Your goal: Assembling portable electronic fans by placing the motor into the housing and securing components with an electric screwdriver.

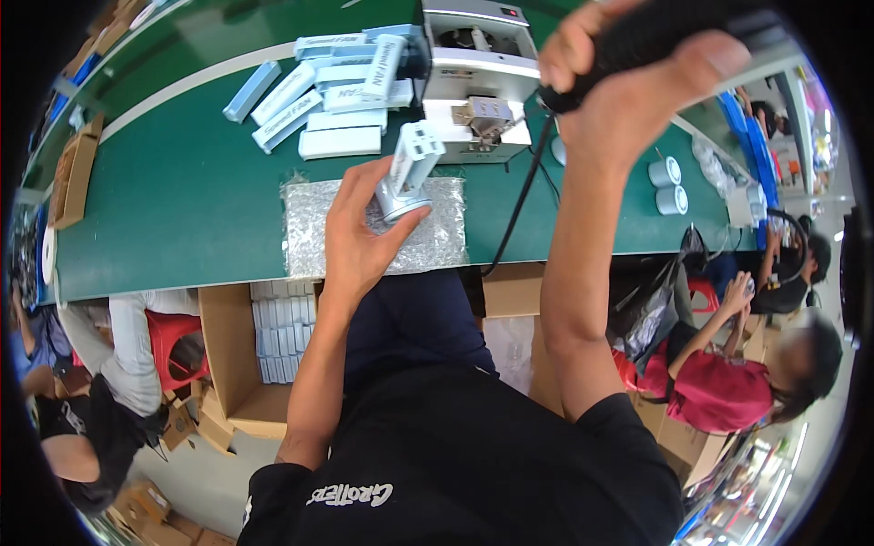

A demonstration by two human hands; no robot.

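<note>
Head view: left hand (359, 229) holds pale part (414, 166) near table edge (228, 278).

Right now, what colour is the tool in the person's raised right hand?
The tool in the right hand is black, seen best in the head view.

Mat (305, 241) on bench (182, 209), along near edge. Left hand (357, 238) at mat, unit (419, 155) in it. Casings (341, 142) heaped behind mat, left of machine (482, 77). Right hand (619, 111) right of machine, tool (651, 41) in it. Cups (672, 201) on bench, well right of mat. Box (75, 177) at bench's left end. Carton (223, 359) below near edge, left of lap (410, 318), rows of parts (280, 337) inside.
</note>
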